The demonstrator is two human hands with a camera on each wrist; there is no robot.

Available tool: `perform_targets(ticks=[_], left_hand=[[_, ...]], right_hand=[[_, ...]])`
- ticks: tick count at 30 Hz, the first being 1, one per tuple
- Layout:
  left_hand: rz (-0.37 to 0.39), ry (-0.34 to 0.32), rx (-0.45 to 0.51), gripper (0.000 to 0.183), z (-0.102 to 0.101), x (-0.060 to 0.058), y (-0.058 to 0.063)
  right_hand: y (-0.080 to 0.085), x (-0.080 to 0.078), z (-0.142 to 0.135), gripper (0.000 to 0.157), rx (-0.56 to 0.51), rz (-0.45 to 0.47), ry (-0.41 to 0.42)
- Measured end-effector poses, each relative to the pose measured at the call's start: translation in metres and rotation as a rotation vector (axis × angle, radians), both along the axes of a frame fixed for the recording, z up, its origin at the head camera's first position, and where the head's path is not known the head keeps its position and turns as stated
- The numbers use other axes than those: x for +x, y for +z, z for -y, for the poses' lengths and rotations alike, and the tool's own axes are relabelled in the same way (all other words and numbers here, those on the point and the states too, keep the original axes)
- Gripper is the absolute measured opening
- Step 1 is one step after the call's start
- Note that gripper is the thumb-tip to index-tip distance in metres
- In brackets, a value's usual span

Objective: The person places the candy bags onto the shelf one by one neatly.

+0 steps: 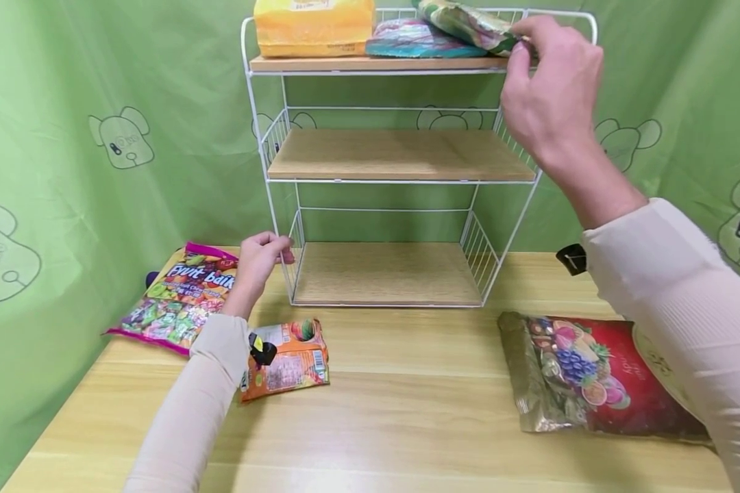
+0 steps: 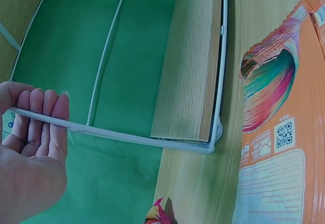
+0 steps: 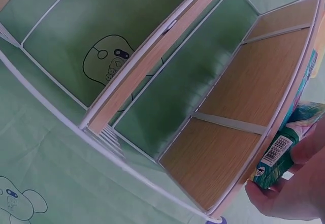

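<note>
A white wire shelf rack [image 1: 401,181] with wooden boards stands against the green cloth. My left hand [image 1: 262,263] grips its left front post [image 2: 122,137], fingers curled round the wire. At the top board's right end my right hand [image 1: 551,89] pinches the corner of a green bag [image 1: 469,24]. The barcode end of that bag [image 3: 278,153] shows between thumb and fingers in the right wrist view. The bag lies tilted, partly over a teal and pink bag [image 1: 422,40]. Left of these sits a yellow-orange package [image 1: 314,27].
A fruit candy bag [image 1: 179,294] lies left on the wooden table [image 1: 395,424]. Near my left forearm is an orange bag [image 1: 290,363], and a red and gold candy bag [image 1: 598,376] lies at right, partly under my right sleeve. The middle board [image 1: 401,154] shows bare wood.
</note>
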State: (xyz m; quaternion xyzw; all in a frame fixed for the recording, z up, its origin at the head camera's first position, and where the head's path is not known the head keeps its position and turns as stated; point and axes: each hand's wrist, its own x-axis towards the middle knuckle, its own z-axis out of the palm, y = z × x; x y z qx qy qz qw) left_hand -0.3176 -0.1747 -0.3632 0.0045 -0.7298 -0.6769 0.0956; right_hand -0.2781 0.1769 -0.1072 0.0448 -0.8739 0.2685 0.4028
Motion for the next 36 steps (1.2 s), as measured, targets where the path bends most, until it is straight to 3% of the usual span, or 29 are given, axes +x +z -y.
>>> perform_targets(ticks=[11,20,29,36], left_hand=[[0.007,-0.011,-0.008,0.015,0.001,-0.003,0.0],[0.011,-0.007,-0.018,0.016,0.003,-0.002,-0.001],[0.006,-0.007,-0.013,0.016,0.003,-0.003,-0.003],[0.007,-0.012,-0.012,0.016,0.004,-0.002,-0.002]], right_hand=[[0.005,-0.008,0.005,0.039,0.05,0.055,0.0],[-0.001,-0.011,0.005,0.046,0.071,0.051,0.023],[0.0,-0.008,0.001,0.048,-0.003,0.036,0.039],[0.007,0.008,-0.002,0.048,-0.134,0.018,0.032]])
